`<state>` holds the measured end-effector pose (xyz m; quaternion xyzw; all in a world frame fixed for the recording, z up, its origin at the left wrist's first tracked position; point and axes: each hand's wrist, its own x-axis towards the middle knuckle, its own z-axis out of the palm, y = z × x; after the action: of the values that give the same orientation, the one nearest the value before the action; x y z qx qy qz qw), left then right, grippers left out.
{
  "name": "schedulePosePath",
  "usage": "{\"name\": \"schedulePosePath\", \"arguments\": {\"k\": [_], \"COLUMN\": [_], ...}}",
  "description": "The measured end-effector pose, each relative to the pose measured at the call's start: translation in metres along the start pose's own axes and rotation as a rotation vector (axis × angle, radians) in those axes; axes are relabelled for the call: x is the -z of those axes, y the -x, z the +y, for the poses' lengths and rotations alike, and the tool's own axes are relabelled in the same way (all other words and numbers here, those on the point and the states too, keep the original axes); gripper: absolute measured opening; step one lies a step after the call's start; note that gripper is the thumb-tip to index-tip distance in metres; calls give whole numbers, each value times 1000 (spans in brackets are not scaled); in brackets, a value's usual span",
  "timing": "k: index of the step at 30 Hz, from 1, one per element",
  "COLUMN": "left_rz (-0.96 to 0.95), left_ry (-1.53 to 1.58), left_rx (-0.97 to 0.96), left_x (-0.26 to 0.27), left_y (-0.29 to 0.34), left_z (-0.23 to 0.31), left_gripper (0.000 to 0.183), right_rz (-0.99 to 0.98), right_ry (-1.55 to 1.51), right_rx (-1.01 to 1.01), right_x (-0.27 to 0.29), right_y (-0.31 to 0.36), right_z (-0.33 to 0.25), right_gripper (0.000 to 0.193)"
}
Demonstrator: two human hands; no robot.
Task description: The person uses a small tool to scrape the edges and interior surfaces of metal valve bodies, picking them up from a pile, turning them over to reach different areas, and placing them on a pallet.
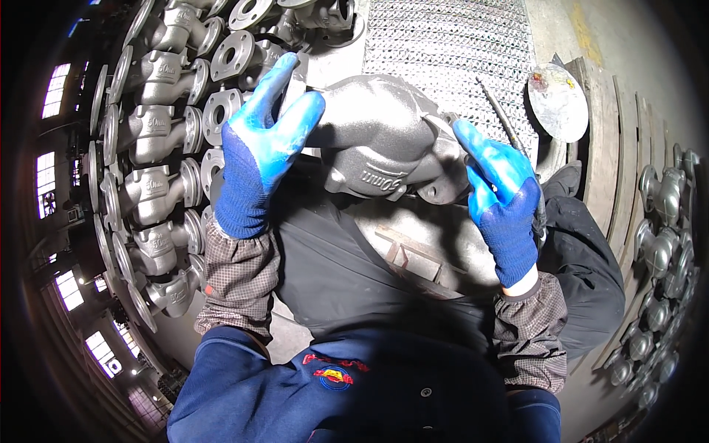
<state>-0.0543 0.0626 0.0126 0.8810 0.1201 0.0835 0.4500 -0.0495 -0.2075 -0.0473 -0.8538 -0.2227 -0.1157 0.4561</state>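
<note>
A grey cast-metal valve body (373, 125) with raised lettering is held up above my lap, between both hands. My left hand (260, 144), in a blue coated glove, grips its left end, with the thumb and forefinger on either side of the flange there. At the opposite end, my right hand (504, 181) has its gloved fingers curled against the casting's edge. Part of the right-hand grip is hidden by the fingers. Just beyond my right fingers, a thin dark rod or hose (501, 111) slants down past the hand.
Similar flanged valve bodies (153, 133) stand in stacked rows on the left. A bright patterned metal grating (436, 33) lies ahead. Near a wooden pallet (605, 140) on the right is a stained white round disc (558, 103). More castings (657, 251) line the far right.
</note>
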Motion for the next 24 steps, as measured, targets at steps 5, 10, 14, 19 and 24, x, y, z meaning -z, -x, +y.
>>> {"name": "schedulePosePath", "arguments": {"k": [5, 10, 14, 19, 24], "left_rz": [0, 11, 5, -3, 15], "left_ry": [-67, -81, -67, -93, -115], "left_rx": [-51, -64, -71, -92, -79], "left_x": [1, 0, 1, 0, 0], "left_y": [0, 0, 1, 0, -1], "left_z": [-1, -1, -3, -1, -2], "left_gripper": [60, 58, 59, 60, 59], "right_rz": [-15, 28, 26, -32, -116], "right_ry": [-6, 2, 22, -1, 69], "right_rx": [-41, 8, 1, -28, -46], "right_x": [-2, -2, -4, 0, 6], "right_y": [3, 3, 5, 4, 0], "right_z": [1, 1, 3, -1, -6], "right_gripper": [42, 42, 43, 48, 50]}}
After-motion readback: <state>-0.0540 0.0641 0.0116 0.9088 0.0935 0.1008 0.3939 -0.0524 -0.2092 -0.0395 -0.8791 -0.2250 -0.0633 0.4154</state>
